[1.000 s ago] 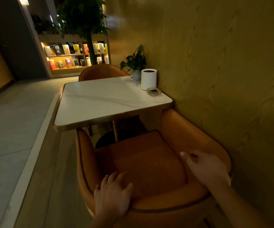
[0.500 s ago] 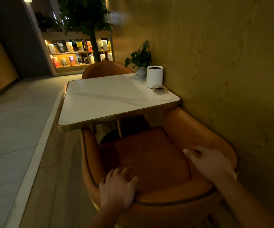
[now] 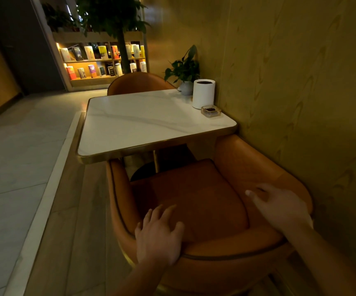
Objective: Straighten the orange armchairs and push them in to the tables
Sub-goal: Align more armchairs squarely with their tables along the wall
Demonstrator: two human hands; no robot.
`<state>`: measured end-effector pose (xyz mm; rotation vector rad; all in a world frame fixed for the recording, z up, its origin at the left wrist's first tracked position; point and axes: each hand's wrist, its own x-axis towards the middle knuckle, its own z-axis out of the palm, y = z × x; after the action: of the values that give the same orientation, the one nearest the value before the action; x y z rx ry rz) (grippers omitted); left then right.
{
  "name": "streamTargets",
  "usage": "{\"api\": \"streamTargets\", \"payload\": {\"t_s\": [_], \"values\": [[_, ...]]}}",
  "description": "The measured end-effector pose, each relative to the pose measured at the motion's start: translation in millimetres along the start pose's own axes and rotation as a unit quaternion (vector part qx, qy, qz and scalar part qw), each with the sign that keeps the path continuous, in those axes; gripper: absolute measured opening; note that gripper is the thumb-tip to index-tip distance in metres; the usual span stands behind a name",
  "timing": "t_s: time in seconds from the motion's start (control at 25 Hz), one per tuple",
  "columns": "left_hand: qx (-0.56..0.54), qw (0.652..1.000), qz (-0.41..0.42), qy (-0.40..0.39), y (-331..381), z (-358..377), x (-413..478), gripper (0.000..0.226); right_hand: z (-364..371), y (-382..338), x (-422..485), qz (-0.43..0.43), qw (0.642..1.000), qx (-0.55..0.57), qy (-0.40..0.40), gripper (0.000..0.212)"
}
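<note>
On your right, the wall stands just beside the near armchair. On your left lies open floor. Ahead, the table overhangs the chair's front; a canister, ashtray and plant crowd its wall side.

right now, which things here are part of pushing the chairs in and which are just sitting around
Part of the job: near orange armchair, far orange armchair, table, left hand, right hand (both hands on the near one).
Just lying about: white canister, glass dish, potted plant, bookshelf.
</note>
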<state>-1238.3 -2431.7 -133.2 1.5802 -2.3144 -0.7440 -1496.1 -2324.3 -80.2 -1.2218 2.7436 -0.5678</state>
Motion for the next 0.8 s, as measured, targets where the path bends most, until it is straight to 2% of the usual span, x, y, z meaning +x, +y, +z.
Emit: {"api": "streamTargets", "payload": {"t_s": [0.16,0.36,0.8], "values": [[-0.015,1.0,-0.002,-0.004,-0.3,-0.9,-0.5,0.059,-0.3,0.4,0.2,0.009,1.0,0.022,-0.009,0.052],[-0.025,1.0,0.001,-0.005,-2.0,-0.7,-0.8,0.055,2.0,1.9,0.0,0.017,0.999,0.029,0.025,0.044],[-0.02,1.0,0.007,0.001,-3.8,0.8,1.1,0.054,9.3,6.0,6.6,0.025,1.0,-0.011,0.006,0.049]]}}
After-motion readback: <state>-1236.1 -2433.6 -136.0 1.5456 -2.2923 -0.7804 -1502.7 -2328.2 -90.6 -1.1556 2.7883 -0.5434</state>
